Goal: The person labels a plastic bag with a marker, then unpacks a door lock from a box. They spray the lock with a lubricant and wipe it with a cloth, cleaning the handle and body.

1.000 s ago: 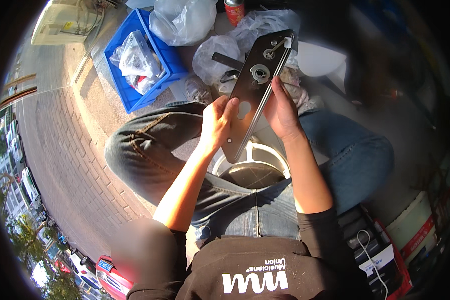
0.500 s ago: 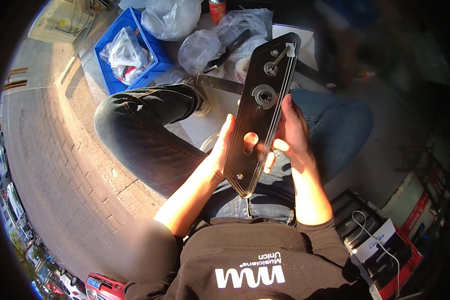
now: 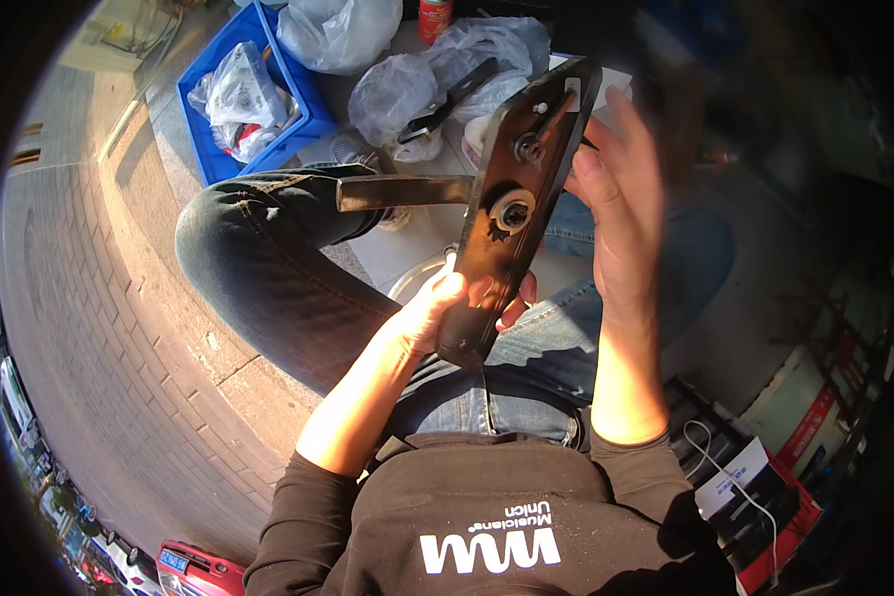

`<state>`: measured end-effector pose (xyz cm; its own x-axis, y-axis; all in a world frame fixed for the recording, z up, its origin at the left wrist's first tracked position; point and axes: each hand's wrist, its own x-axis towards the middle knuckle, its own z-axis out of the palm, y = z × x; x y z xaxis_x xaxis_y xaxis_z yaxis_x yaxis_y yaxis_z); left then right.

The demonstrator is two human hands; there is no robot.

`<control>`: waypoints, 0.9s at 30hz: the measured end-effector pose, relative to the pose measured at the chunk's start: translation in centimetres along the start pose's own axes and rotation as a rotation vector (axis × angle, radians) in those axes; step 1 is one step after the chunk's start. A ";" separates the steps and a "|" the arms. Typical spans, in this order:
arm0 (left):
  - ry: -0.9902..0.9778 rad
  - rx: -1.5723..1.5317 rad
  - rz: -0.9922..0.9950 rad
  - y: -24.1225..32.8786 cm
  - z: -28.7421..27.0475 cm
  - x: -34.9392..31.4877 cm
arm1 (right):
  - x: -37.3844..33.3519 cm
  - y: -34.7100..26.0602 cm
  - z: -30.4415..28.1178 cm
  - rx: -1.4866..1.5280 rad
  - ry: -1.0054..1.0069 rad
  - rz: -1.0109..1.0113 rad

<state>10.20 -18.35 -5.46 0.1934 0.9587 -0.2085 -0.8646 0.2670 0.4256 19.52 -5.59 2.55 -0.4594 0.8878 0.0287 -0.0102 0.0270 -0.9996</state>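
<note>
A long dark door-handle plate (image 3: 500, 238) with a lever handle (image 3: 402, 192) jutting out to the left is held up in front of me, its back face with a round hub showing. Its lower end is gripped by my left hand (image 3: 435, 303), thumb on the near face and fingertips curling round the far edge. Beside the plate's upper right edge is my right hand (image 3: 621, 204), fingers stretched upward and somewhat blurred, thumb close to the edge. Whether that thumb touches the plate is hard to see.
Beyond my bent legs stand a blue crate (image 3: 313, 114) of wrapped parts, several clear plastic bags (image 3: 392, 99), a dark handle piece (image 3: 447, 104) and a red can (image 3: 434, 20). A red-and-black case (image 3: 790, 531) with a white cable lies at the lower right.
My right hand has let go of the plate's side and moved up along its upper right edge. The plate has turned, and its lever now points more plainly left. My left hand keeps its grip.
</note>
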 end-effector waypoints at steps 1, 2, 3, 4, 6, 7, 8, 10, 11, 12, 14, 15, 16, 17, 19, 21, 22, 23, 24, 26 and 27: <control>0.041 0.115 0.045 0.3 0.0 0.3 | 0.0 0.1 0.2 0.010 0.003 0.044; 0.072 0.192 0.100 0.8 0.2 0.6 | -0.2 0.6 0.4 0.122 -0.024 0.103; 0.199 0.326 0.168 0.5 0.1 0.8 | -0.2 1.3 0.1 0.169 -0.084 0.147; 0.282 0.463 0.216 0.9 1.0 0.9 | -0.4 1.9 0.2 0.282 -0.127 0.174; 0.475 0.905 0.302 -0.4 -0.1 1.1 | -0.6 3.3 0.8 0.495 -0.162 0.217; 0.533 1.134 0.442 0.2 1.0 1.0 | -0.5 2.8 1.1 0.533 -0.157 0.239; 0.556 1.198 0.446 0.8 2.3 1.0 | -0.4 2.9 1.0 0.594 -0.161 0.271; 0.568 1.258 0.481 0.6 3.4 1.0 | 0.0 3.2 0.2 0.765 -0.189 0.309; 0.540 1.254 0.468 0.6 3.6 0.9 | 0.0 3.2 -0.4 0.817 -0.215 0.303; 0.511 1.249 0.456 0.7 3.8 0.7 | 0.1 3.2 -1.0 0.861 -0.248 0.299; 0.399 1.134 0.473 0.9 3.1 0.2 | 0.0 3.4 -1.7 0.940 -0.272 0.331; 0.402 0.832 0.348 1.1 3.1 -0.1 | 0.0 3.4 -1.9 0.970 -0.262 0.363; 0.405 0.705 0.249 1.4 2.5 -0.2 | 0.1 3.3 -2.0 1.013 -0.277 0.371; 0.412 0.586 0.149 1.8 1.6 0.1 | 0.1 3.4 -2.0 1.039 -0.283 0.376; 0.243 0.328 -0.145 2.3 0.3 0.5 | 0.1 3.7 -1.9 1.088 -0.296 0.388; 0.227 -0.100 -0.371 1.8 0.5 0.8 | 0.3 4.2 -1.8 1.187 -0.375 0.409; 0.141 -0.209 -0.387 1.4 0.8 0.8 | 0.3 4.4 -1.7 1.207 -0.396 0.426; 0.056 -0.317 -0.401 1.1 1.1 0.8 | 0.3 4.5 -1.6 1.228 -0.419 0.444; 0.095 -0.376 -0.428 1.0 1.5 0.9 | 0.3 4.6 -1.6 1.244 -0.426 0.458; 0.045 -0.451 -0.377 0.6 1.6 1.1 | 0.5 4.3 -1.5 1.103 -0.387 0.456; 0.020 -0.488 -0.350 0.4 1.6 1.2 | 0.6 4.1 -1.4 1.033 -0.367 0.455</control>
<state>10.78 -16.97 -4.11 0.5008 0.8185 -0.2816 -0.8648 0.4865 -0.1239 20.47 -4.29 -1.57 -0.8316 0.5306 -0.1644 -0.4147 -0.7899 -0.4517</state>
